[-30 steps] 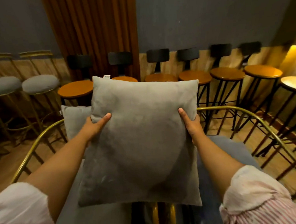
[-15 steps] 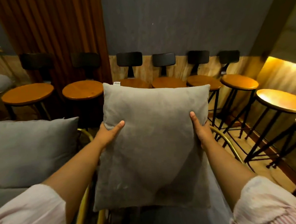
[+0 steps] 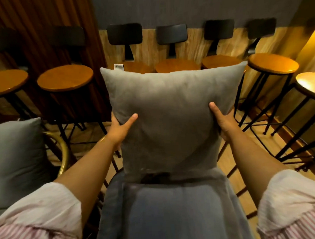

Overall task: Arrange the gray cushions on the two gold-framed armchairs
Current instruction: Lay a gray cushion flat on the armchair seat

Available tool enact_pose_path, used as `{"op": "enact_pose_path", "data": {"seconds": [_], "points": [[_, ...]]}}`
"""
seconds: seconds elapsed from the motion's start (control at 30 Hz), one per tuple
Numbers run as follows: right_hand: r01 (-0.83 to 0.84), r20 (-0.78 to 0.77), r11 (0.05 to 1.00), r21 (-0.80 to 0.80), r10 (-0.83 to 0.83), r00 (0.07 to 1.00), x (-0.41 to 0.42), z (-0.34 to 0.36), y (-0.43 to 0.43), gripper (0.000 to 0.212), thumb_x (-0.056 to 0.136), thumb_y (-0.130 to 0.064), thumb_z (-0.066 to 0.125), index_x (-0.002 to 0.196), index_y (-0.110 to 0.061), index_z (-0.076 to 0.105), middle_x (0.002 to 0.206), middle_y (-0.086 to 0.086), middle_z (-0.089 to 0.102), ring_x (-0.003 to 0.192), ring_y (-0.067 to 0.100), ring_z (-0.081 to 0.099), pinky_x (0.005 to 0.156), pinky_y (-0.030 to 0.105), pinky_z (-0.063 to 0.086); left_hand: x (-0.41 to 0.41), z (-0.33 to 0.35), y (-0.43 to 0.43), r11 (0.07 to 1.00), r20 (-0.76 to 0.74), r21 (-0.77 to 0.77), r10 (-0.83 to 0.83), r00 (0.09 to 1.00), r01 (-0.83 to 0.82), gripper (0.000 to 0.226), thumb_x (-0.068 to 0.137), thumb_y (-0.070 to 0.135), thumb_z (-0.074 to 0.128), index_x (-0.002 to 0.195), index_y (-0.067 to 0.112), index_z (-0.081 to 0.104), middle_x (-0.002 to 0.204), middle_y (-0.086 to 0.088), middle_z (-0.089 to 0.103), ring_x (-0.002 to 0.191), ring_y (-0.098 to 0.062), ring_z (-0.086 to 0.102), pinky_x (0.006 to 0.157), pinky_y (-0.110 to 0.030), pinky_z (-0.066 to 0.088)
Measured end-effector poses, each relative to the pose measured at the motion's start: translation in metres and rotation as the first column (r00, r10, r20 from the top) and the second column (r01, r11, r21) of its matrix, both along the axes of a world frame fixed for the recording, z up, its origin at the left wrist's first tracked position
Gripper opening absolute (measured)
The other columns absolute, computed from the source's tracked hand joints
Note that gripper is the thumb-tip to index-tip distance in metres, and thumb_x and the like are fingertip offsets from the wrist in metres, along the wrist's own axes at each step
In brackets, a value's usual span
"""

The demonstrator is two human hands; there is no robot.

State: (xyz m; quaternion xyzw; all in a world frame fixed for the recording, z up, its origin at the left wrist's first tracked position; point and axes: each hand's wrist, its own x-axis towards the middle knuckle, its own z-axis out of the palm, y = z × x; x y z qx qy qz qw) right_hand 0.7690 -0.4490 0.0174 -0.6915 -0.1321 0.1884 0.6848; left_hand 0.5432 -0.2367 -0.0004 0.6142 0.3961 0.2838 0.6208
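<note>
Cushion (image 3: 173,115) up in both hands, held upright over the back end of the seat (image 3: 175,206), bottom edge just touching or nearly touching the seat pad; hard to call which. Left hand (image 3: 119,129) clamped on the left side, thumb laid across the front, fingers hidden behind. Right hand (image 3: 223,124) doing the same on the right side, thumb up the front face, rest wrapped round the back. Small white tag (image 3: 118,67) poking up at the top left corner.

Looks like the placing step for the second chair: cushion over the chair, not yet let go. Next move, at a guess: lower and push back until propped against the backrest, then square up and release both sides together. Backrest itself hidden behind the cushion, so lean angle to be felt, not seen. Soft, light thing; likely to slump forward if left too upright.

Count now. Gray cushions: two, one in hand, one (image 3: 14,150) already standing on the left chair. Armchairs: two in part, gold rail (image 3: 63,151) showing only on the left one. Wooden stools along the wall: seven round seats visible, the far right one (image 3: 311,84) lit bright. Black stool backs: six, the leftmost pair dim against the curtain (image 3: 39,34). Hands: two.
</note>
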Motion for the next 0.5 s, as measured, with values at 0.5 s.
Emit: {"op": "enact_pose_path", "data": {"seconds": [0.5], "points": [[-0.011,-0.072,0.984,-0.178,-0.002,0.997,0.025,-0.106,-0.005,0.136,0.038,-0.077,0.071,0.149,-0.029,0.008,0.157,0.000,0.023,0.142,0.025,0.026,0.116,0.046,0.025,0.031,-0.091,-0.007,0.997,-0.178,-0.068,0.029,0.984,-0.042,0.084,0.084,0.046,0.061,0.150,0.031,0.010,0.155,-0.003,0.031,0.138,-0.031,0.037,0.109,-0.053,0.036]]}}
